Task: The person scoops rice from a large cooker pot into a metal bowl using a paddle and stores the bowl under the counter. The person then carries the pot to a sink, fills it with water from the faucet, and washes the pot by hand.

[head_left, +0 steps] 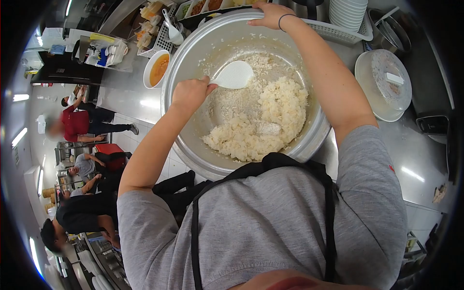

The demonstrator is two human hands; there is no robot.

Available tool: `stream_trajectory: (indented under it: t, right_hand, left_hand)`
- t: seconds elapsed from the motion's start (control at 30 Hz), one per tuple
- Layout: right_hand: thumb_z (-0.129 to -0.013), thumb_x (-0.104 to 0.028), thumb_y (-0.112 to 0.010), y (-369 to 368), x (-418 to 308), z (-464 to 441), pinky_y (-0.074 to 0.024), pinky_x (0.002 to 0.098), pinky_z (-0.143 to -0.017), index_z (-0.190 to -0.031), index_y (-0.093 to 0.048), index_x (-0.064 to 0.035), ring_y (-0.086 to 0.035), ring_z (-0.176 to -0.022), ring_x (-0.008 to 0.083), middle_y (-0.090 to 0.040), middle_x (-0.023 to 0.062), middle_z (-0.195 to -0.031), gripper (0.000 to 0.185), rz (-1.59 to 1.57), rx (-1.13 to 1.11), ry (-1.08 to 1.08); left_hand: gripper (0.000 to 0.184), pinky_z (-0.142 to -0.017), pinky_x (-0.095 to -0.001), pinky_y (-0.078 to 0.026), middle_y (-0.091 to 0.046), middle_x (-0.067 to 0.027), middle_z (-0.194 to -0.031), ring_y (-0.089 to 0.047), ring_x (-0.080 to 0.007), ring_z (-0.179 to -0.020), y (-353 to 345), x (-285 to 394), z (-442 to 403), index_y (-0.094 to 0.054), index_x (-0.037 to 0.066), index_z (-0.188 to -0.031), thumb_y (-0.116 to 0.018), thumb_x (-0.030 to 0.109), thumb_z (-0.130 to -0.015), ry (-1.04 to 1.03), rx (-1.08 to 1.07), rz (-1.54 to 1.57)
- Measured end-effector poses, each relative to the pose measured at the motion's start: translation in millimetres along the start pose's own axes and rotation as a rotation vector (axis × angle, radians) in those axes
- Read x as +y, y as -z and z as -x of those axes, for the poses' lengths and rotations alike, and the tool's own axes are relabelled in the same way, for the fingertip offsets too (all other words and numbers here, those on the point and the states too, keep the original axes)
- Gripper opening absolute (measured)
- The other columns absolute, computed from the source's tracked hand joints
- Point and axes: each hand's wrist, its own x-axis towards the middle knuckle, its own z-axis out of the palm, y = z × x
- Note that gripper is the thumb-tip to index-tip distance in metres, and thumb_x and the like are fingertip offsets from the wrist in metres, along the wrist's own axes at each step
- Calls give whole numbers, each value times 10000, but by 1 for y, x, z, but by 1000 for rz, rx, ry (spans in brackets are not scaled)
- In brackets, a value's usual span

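A wide metal pot (191,55) in front of me holds cooked white rice (285,104), heaped along its near and right side. A thin layer of grains sticks to the bottom and far wall. My left hand (192,93) is closed around the handle of a white rice paddle (235,74), whose blade is over the pot's floor. A pale, flat piece (268,128) lies in the heaped rice; I cannot tell what it is. At the far side, my right hand (272,16) grips the pot's rim, fingers partly hidden.
Left of the pot stands a white bowl of orange liquid (159,70), with a white ladle (174,34) behind it. Stacked white bowls (347,14), a metal pot with utensils (390,31) and a clear lid (383,84) are at right. Several people stand at far left.
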Motion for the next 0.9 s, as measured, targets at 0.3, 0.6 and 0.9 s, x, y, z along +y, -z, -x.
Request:
stream_trajectory:
  t: [0.3,0.6,0.9]
  right_hand:
    - [-681,-496,-596,-2,1,-1,-393,356,-877,-1178,-455,-73,-489,-1053,273,-505,145,-1153,668,11,22,30]
    - [-673,-507,-600,-3,1,-2,-399,365,-868,-1162,-466,-70,-494,-1046,275,-513,143,-1143,669,-2,18,0]
    - [-664,-510,-607,-4,3,-3,-402,367,-864,-1167,-462,-71,-507,-1027,282,-517,159,-1132,683,4,37,15]
  left_hand:
    - [385,-529,-344,-478,-594,-86,-616,-604,-243,-598,17,-2,-11,-566,73,-807,-412,425,-841,-115,29,-24]
    - [419,-620,-376,-468,-601,-109,-672,-597,-273,-689,17,-14,-27,-575,82,-847,-400,462,-832,-196,-55,42]
    - [448,-652,-378,-463,-606,-116,-699,-594,-282,-714,16,-16,-36,-576,85,-862,-380,486,-832,-204,-138,34]
